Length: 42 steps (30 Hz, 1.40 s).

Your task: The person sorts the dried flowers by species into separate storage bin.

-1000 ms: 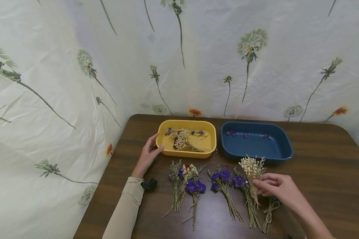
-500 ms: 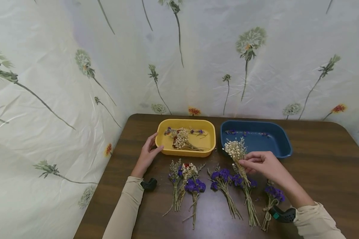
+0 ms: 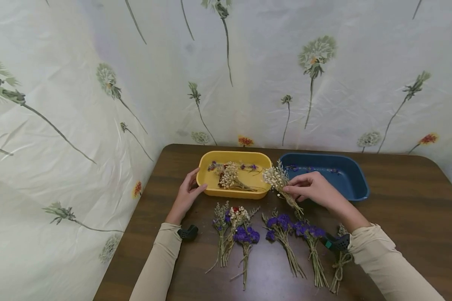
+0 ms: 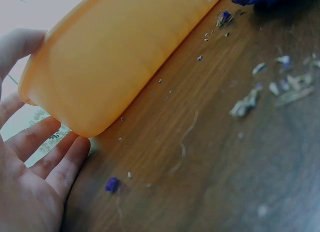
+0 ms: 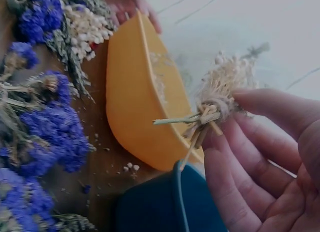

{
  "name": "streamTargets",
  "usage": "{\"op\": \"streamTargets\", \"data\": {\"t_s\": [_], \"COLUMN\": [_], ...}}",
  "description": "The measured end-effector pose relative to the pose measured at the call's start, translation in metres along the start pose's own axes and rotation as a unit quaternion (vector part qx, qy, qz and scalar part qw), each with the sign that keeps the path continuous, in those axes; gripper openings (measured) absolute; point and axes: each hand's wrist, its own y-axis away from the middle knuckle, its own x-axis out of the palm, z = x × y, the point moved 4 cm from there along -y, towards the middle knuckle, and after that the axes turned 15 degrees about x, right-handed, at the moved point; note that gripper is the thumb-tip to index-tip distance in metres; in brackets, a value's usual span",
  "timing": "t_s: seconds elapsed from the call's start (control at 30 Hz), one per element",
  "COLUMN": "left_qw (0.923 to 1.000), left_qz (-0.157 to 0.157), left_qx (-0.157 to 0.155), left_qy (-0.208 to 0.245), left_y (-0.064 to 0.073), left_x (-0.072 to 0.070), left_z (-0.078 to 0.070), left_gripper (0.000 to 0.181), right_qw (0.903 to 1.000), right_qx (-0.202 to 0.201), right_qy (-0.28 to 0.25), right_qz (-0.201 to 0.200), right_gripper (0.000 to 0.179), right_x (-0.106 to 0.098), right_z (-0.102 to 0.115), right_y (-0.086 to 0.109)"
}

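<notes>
Pale flower-printed sheeting (image 3: 263, 104) is hanging behind a dark wooden table (image 3: 407, 225). Nearest, on the person's side of both hands, purple bunches (image 3: 284, 225) and a cream-and-red bunch (image 3: 239, 217) are lying with their heads pointing away.

The right hand (image 3: 312, 190) is pinching a cream bunch (image 3: 276, 179) between thumb and fingertips near its twine binding, its heads leaning leftward from the hand. The left hand (image 3: 186, 194) is resting, fingers fairly straight, against the near end of a yellow tray (image 3: 233, 194). The step in hand seems to be transferring the pinched bunch to this tray; the next move probably calls for clearing the rim and releasing gently.

Right of the left hand, the tray is holding another cream bunch (image 3: 229, 175) and purple sprigs (image 3: 248, 167). Beyond the right hand, a blue tray (image 3: 346, 184) is holding purple scraps (image 3: 335, 171) along its far side.
</notes>
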Motion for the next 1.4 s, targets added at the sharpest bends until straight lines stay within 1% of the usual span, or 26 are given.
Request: {"op": "streamTargets", "data": {"t_s": [0.1, 0.17, 0.3, 0.4, 0.67, 0.8, 1.0, 1.23, 1.4], "left_qw": [1.0000, 1.0000, 1.0000, 0.9999, 1.0000, 1.0000, 1.0000, 1.0000, 1.0000], "left_qz": [0.004, 0.006, 0.006, 0.005, 0.000, 0.001, 0.000, -0.002, 0.000], "left_qx": [0.002, 0.003, -0.002, -0.007, -0.003, -0.001, 0.007, 0.001, 0.001], "left_qy": [0.002, 0.003, 0.005, 0.006, 0.004, 0.003, 0.006, 0.008, 0.008], "left_y": [0.002, 0.003, 0.004, 0.004, 0.004, 0.003, 0.002, 0.002, 0.001], "left_x": [0.001, 0.001, 0.000, 0.000, -0.001, -0.001, 0.000, 0.000, 0.000], "left_z": [-0.011, -0.016, -0.016, -0.016, -0.015, -0.014, -0.016, -0.015, -0.014], "left_gripper": [0.069, 0.070, 0.070, 0.070, 0.069, 0.069, 0.070, 0.069, 0.069], "right_qw": [1.0000, 0.9999, 0.9992, 0.9978, 0.9926, 0.9899, 0.9847, 0.9727, 0.9674], "right_qx": [-0.006, -0.013, -0.034, -0.046, -0.071, -0.071, -0.083, -0.085, -0.083], "right_qy": [0.003, 0.005, 0.020, 0.041, 0.089, 0.115, 0.148, 0.214, 0.238], "right_qz": [-0.002, -0.001, 0.013, 0.025, 0.043, 0.042, 0.041, 0.030, 0.029], "right_gripper": [0.036, 0.034, 0.030, 0.028, 0.023, 0.022, 0.020, 0.020, 0.019], "right_x": [-0.001, -0.002, -0.001, 0.001, 0.002, 0.005, 0.013, 0.028, 0.037], "right_z": [0.004, 0.006, 0.012, 0.019, 0.040, 0.050, 0.065, 0.071, 0.076], "right_y": [-0.011, -0.019, -0.035, -0.046, -0.074, -0.085, -0.099, -0.119, -0.127]}}
